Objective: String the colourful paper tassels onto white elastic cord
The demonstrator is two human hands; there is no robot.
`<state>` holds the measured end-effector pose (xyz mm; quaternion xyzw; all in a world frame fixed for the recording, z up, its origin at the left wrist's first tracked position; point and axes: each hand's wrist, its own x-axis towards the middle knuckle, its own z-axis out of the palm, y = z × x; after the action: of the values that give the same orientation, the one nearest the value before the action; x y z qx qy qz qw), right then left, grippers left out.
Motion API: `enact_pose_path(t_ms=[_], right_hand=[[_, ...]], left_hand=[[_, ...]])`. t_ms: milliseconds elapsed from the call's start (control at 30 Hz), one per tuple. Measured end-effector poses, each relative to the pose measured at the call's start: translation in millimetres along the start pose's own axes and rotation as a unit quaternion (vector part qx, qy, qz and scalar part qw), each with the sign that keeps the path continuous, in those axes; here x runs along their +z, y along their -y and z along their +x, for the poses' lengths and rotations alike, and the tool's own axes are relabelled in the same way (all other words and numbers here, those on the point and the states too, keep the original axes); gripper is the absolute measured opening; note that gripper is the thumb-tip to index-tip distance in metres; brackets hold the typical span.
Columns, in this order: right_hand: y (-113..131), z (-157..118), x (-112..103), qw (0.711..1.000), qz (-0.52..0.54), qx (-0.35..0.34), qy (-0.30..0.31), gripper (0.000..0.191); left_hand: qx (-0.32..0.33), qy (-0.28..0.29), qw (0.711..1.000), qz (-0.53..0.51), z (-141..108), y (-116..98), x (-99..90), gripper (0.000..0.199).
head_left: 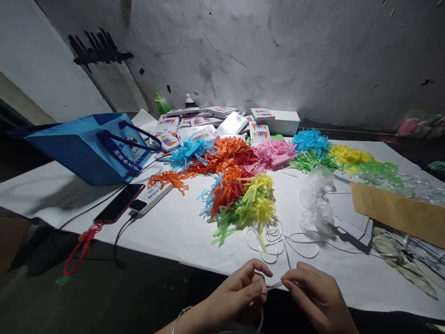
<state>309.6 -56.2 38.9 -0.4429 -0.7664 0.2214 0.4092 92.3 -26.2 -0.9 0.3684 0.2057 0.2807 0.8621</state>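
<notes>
Both my hands hold a thin white string (288,256) at the table's front edge. My left hand (241,292) has its fingers curled round the string, with the index finger lifted. A little to the right, my right hand (314,294) pinches it between thumb and index finger, and a short stretch spans the gap. From there the string runs up to loose coils on the white table. Beyond the coils lies a heap of cut paper tassels (255,204) in yellow, green, orange and light blue. Whether the string is fixed to the tassels is unclear.
More tassels lie behind, in orange (229,153), pink (274,153) and blue (311,140). Flat printed packs (215,123) are piled by the wall. A blue gift bag (86,148), a phone (120,203) and a power bank (151,197) sit left; crumpled clear plastic (316,195) sits right.
</notes>
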Motion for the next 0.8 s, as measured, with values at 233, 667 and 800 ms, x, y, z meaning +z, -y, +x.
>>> enact_pose_path(t_ms=[233, 667, 800], right_hand=[[-3.2, -5.2, 15.3, 0.994, -0.009, 0.085, -0.064, 0.019], [0.4, -9.4, 4.8, 0.978, 0.131, 0.143, 0.076, 0.025], [4.4, -14.6, 6.2, 0.948, 0.23, 0.215, 0.052, 0.032]], left_hand=[[0.085, -0.156, 0.918, 0.354, -8.8, -4.5, 2.9, 0.033], [0.063, -0.068, 0.903, 0.419, -0.1, -37.5, 5.4, 0.031], [-0.006, -0.026, 0.97, 0.242, 3.7, -32.2, 8.1, 0.043]])
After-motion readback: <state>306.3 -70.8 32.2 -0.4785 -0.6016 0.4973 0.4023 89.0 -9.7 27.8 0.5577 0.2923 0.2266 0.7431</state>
